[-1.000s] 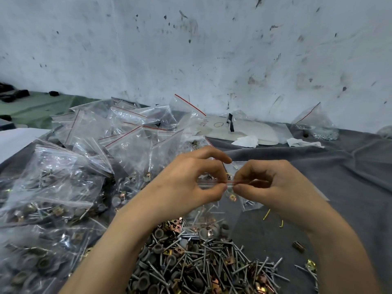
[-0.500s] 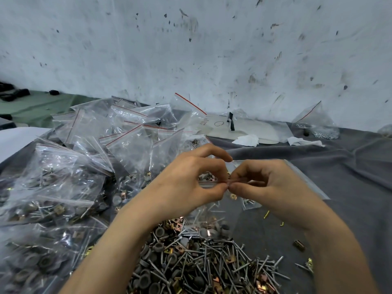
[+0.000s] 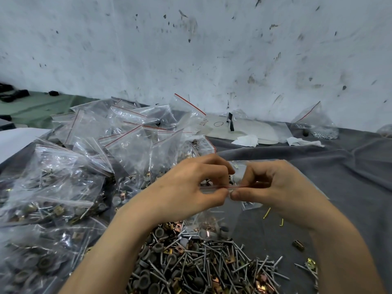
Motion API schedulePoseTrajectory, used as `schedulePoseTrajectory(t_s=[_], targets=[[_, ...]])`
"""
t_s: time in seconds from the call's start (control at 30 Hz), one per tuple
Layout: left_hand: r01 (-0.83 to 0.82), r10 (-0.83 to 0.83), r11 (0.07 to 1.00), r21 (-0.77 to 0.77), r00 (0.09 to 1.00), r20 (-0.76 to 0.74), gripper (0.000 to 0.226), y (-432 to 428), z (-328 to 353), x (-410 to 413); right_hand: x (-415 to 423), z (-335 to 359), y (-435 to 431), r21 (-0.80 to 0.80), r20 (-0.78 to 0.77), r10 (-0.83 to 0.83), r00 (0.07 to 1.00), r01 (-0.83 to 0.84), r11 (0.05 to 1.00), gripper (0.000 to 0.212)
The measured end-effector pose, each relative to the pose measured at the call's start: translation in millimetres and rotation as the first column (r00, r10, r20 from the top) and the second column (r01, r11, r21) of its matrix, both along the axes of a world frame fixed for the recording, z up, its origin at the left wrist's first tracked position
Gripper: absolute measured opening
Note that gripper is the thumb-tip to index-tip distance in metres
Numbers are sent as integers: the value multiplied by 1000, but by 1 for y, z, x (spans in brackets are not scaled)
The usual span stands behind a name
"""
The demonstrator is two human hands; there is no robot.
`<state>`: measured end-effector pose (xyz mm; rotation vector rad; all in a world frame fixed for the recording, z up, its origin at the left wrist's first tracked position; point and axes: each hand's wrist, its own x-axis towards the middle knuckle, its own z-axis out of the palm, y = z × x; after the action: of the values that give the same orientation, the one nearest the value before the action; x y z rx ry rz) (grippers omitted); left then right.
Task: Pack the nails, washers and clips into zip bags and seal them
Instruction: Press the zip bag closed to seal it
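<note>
Both hands hold one clear zip bag (image 3: pixel 214 219) by its red-lined top strip in the middle of the view. My left hand (image 3: pixel 191 183) pinches the strip between thumb and fingers. My right hand (image 3: pixel 273 187) pinches it right beside, thumb tips almost touching. The bag hangs below the hands with washers and clips in its bottom. Under it lies a loose heap of nails, grey washers and brass clips (image 3: pixel 197 266) on the grey cloth (image 3: pixel 339 177).
A big pile of filled zip bags (image 3: pixel 74 177) covers the left side. A white foam piece (image 3: pixel 244 129) and crumpled paper lie near the stained wall. One more bag (image 3: pixel 316 124) sits at the back right. Stray clips (image 3: pixel 299 245) dot the cloth.
The two hands have drawn closer together along the bag's red strip, the right hand's pinch sliding left toward the left thumb. The bag stays in the same place.
</note>
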<state>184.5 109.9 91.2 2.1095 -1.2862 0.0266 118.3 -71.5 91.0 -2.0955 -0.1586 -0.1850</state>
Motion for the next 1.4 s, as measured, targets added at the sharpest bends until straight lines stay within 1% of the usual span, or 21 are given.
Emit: schedulePoseTrajectory(t_s=[0.1,0.17,0.33,0.47,0.63,0.7,0.73,0.8,0.87,0.9,0.97,1.0,1.07,1.13,1.17,1.23,1.27,1.3,1.33,1.37,1.4], targets=[[-6,6,1000,-2,1000,6,9,-1,-1,0,0,-1,-1,-33,22,-17,1000,18,999,29],[-15,15,1000,8,1000,11,11,-1,-1,0,0,-1,1,-67,51,-13,999,16,998,31],[-13,13,1000,-26,1000,6,11,0,-1,1,1,0,2,13,38,20,999,-20,1000,20],[8,-8,999,-52,1000,11,12,-2,-3,0,1,0,2,-71,92,63,994,-56,996,7],[8,-2,995,-96,998,62,8,-1,-5,6,3,-3,3,-37,100,33,994,-30,999,10],[-5,7,998,-67,1000,31,15,3,-5,10,2,-2,1,-16,108,11,994,-9,1000,6],[-15,16,998,-56,1000,3,20,5,-4,12,1,-1,-1,30,113,-16,993,13,999,5],[-15,11,996,-89,999,-50,25,8,-2,12,-2,0,-7,142,128,-83,988,65,988,13],[-12,2,991,-134,997,-76,25,9,0,11,-5,1,-11,195,136,-150,979,122,973,22],[-36,22,988,-148,995,-94,30,9,0,10,-6,1,-14,207,134,-182,974,152,966,24],[-139,104,974,-178,975,-196,40,9,-1,10,-8,0,-22,238,127,-254,959,219,946,26],[-215,152,953,-211,948,-280,43,11,-2,11,-9,-1,-27,259,122,-291,949,252,932,26],[-374,184,874,-309,845,-501,45,17,-4,20,-12,-4,-41,319,107,-368,924,319,893,21],[-520,125,733,-438,737,-664,41,24,-4,30,-16,-7,-54,367,71,-439,896,386,846,18],[-587,93,628,-512,709,-699,37,28,-3,35,-17,-9,-60,380,50,-466,883,415,827,17],[-652,63,400,-644,721,-690,28,39,0,44,-19,-12,-67,399,13,-495,869,449,799,18],[-651,84,322,-687,743,-664,24,43,0,47,-19,-14,-68,410,-4,-497,868,455,791,17],[-645,126,284,-709,758,-640,21,46,0,50,-18,-14,-69,419,-18,-491,871,452,787,15],[-642,173,271,-717,766,-620,32,48,0,51,-17,-15,-68,424,-27,-477,878,442,790,14],[-640,210,273,-718,768,-605,49,48,-1,51,-15,-15,-67,424,-30,-466,884,433,795,17],[-641,236,286,-712,768,-596,61,47,0,50,-14,-16,-65,419,-33,-457,889,428,801,19]])
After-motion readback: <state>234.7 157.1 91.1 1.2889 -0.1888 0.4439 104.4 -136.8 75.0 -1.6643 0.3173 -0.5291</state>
